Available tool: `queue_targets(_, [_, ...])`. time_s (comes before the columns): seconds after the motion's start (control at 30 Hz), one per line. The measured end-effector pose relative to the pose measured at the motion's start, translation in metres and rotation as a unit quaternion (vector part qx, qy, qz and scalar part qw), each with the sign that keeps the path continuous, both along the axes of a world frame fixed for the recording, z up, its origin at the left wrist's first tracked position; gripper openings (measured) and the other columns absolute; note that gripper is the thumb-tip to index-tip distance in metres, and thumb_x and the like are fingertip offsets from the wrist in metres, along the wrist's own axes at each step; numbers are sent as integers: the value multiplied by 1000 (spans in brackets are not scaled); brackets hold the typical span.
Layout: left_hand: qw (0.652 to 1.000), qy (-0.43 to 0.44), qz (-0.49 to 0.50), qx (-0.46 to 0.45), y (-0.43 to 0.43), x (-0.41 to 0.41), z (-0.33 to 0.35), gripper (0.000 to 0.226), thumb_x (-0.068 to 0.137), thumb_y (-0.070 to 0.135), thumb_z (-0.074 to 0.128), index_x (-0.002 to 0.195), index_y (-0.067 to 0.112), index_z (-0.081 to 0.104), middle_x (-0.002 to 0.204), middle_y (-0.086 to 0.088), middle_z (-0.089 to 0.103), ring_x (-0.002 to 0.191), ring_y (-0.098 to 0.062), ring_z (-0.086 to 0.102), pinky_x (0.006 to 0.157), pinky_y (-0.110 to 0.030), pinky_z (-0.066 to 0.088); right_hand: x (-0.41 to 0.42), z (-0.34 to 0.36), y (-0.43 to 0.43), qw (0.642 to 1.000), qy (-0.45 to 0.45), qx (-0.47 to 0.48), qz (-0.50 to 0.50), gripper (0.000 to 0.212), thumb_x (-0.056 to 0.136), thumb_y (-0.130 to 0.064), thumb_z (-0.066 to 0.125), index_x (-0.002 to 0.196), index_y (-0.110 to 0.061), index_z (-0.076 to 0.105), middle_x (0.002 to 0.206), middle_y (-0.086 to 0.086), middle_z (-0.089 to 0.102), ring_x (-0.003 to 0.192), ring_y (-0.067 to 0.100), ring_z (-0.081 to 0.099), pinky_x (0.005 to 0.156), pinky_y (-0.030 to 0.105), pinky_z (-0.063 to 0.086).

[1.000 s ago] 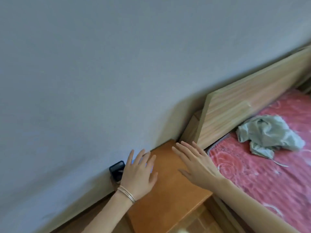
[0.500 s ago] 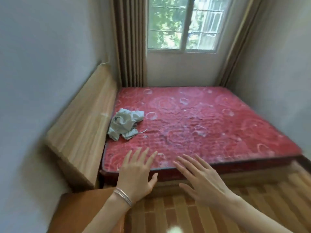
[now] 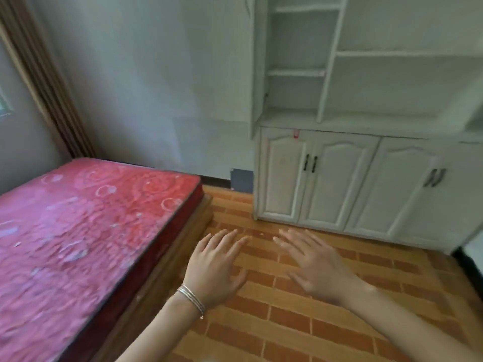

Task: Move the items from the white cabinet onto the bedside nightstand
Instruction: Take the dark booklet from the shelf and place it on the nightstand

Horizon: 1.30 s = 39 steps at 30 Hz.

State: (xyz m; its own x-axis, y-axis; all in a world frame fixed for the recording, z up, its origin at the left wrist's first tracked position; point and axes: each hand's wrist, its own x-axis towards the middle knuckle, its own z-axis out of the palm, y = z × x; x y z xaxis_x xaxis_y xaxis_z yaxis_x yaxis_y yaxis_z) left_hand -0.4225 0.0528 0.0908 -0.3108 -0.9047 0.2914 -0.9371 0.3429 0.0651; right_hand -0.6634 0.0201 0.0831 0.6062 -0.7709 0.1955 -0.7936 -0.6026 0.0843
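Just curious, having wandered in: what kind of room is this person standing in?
Most likely a home bedroom: a bare red mattress on the left, a white cabinet with open shelves and closed doors against the wall, and a curtain in the corner.

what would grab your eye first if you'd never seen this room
The red patterned mattress fills the lower left, its colour loud against the pale walls. Opposite, on the right, stands the white cabinet, its lower doors closed and its open shelves looking bare. In the foreground the left hand, a thin bracelet at its wrist, and the right hand spread open over the striped wooden floor, holding nothing.
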Motion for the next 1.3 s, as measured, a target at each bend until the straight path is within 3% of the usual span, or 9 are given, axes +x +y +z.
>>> queue_targets(0.1, [997,4,-74,-8,-41,-99,10,58,77,54,42,125,25,58,122,1,62,114,-23,58,93,-44,46,-100,10,0,995,-7,6,-95,61,88,-53,37,142,-25,34,146,-2,37,131,16,40,108,37,26])
queue_targets(0.17, [993,9,-113,-19,-62,-164,19,59,79,56,40,128,26,54,127,1,59,119,-22,54,97,-41,43,-162,24,2,989,-6,-2,-147,63,87,-51,50,142,-25,34,146,-2,38,130,17,41,106,33,22])
queue_targets(0.27, [985,-1,-172,-19,-88,-251,30,64,86,60,30,144,33,30,148,4,36,139,-19,27,112,-38,22,-239,44,5,978,-15,-15,-208,62,88,-47,55,142,-23,36,145,-2,38,129,18,42,103,29,19])
queue_targets(0.33, [978,3,-207,-22,-103,-298,37,66,87,61,26,147,34,21,153,5,27,142,-18,18,115,-39,17,-283,51,7,971,-25,-39,-235,59,89,-46,55,140,-22,39,143,1,43,125,19,46,102,31,23])
queue_targets(0.57, [953,13,-300,-35,-144,-428,50,64,85,58,29,140,29,40,140,-2,48,131,-25,41,106,-46,34,-399,52,3,948,-54,-61,-308,57,91,-44,51,141,-21,37,144,2,40,128,19,43,107,35,28])
queue_targets(0.7, [943,12,-329,-43,-175,-482,42,59,85,55,37,136,28,45,134,-2,55,125,-25,49,101,-46,39,-448,49,-8,934,-52,-92,-340,53,89,-39,58,136,-18,46,139,3,47,122,19,50,103,35,33])
queue_targets(0.83, [936,27,-347,-57,-223,-535,32,57,84,55,39,135,29,46,132,0,56,122,-24,52,98,-45,41,-496,46,-39,928,-21,-134,-346,50,84,-36,64,130,-17,54,132,3,54,115,19,56,98,36,39])
queue_targets(0.97, [930,38,-358,-75,-283,-599,38,59,85,56,36,135,28,46,134,0,55,124,-25,50,100,-45,40,-553,56,-90,923,-3,-157,-351,47,87,-39,46,129,-18,54,129,3,57,113,18,58,96,34,41])
queue_targets(1.3, [920,66,-369,-117,-399,-725,62,59,84,54,37,135,25,47,129,-4,58,120,-25,53,98,-45,40,-679,78,-210,913,33,-183,-362,50,82,-38,52,126,-15,57,125,4,61,108,19,61,89,35,48])
